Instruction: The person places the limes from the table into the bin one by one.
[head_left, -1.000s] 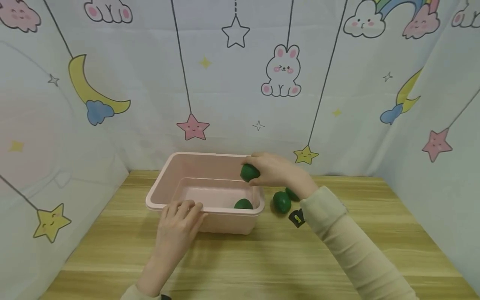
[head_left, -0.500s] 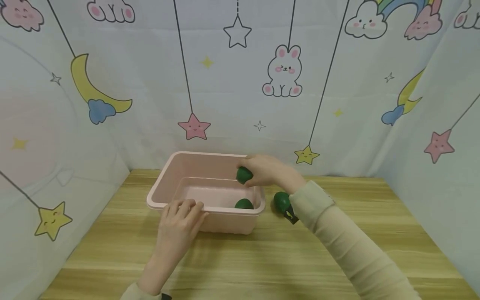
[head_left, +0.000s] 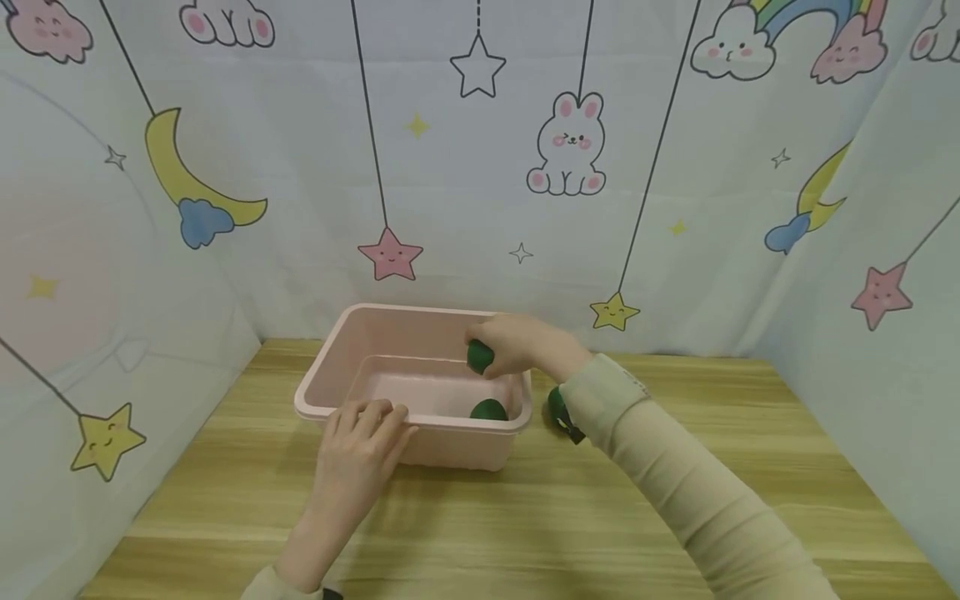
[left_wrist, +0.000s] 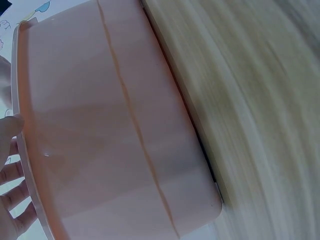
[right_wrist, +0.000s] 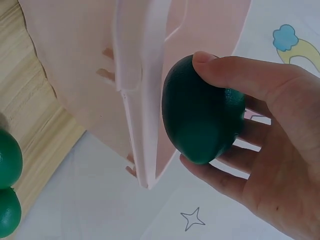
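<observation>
My right hand (head_left: pixel 517 343) pinches a dark green, glossy, egg-shaped fruit (head_left: pixel 480 357) above the right part of a pink plastic bin (head_left: pixel 457 450). In the right wrist view, the thumb lies on top of the held fruit (right_wrist: pixel 200 115) and the fingers curl beneath it, beside the bin's rim. My left hand (head_left: pixel 360 442) grips the front rim, fingers over the edge. The left wrist view has its thumb (left_wrist: pixel 11 126) on that rim. Inside the bin, at the front right, lies another green fruit (head_left: pixel 490 410), partly hidden by the wall.
Right of the bin, a green fruit (head_left: pixel 557 407) lies on the wooden table (head_left: pixel 480 533), partly covered by the right sleeve. Two green fruits show at the right wrist view's edge, one (right_wrist: pixel 7 160) beside the other (right_wrist: pixel 7 212). A printed white curtain (head_left: pixel 300 167) surrounds the table.
My right hand has moved left and slightly down with the fruit, further over the bin. The sleeve now covers more of the fruits on the table. The left hand stays on the rim.
</observation>
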